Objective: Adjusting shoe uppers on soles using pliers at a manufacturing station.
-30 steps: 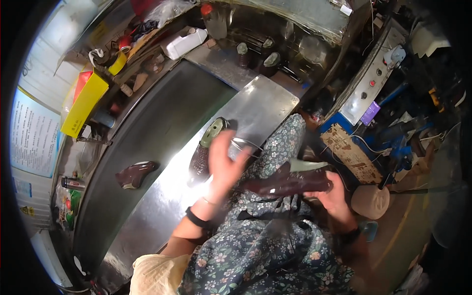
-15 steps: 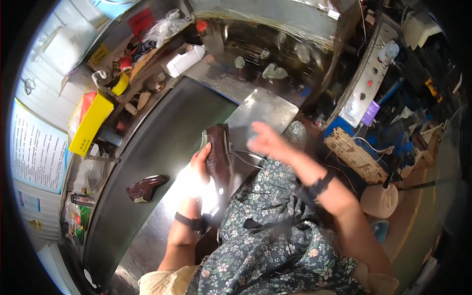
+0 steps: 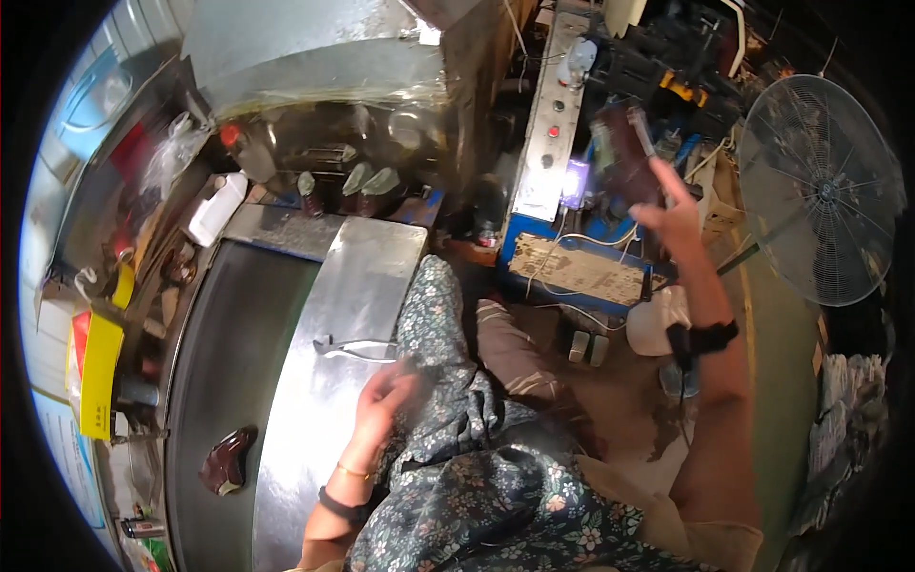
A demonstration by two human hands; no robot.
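Observation:
At the far right, my right hand (image 3: 675,214) grips a dark brown shoe upper (image 3: 621,148), held up over the blue machine and blurred by motion. Close to my lap is my left hand (image 3: 381,398), its fingers loosely bent with no visible object in them; the fingertips are smeared. Just beyond it, metal pliers (image 3: 367,351) lie on the shiny metal plate (image 3: 329,296), their handles reaching the floral apron (image 3: 434,334). Another glossy brown shoe piece (image 3: 227,462) rests on the dark conveyor belt (image 3: 224,353) to the left.
Several shoe parts (image 3: 357,179) stand at the belt's far end beneath a metal hood (image 3: 315,57). The blue machine (image 3: 519,229) has a button panel (image 3: 553,133). A large fan (image 3: 820,191) stands at right. A yellow box (image 3: 100,372) and white bottle (image 3: 217,208) line the left shelf.
The view has swung right. The brown shoe upper has passed from my left hand to my right, which carried it rightward to the machine. The pliers on the plate now show fully.

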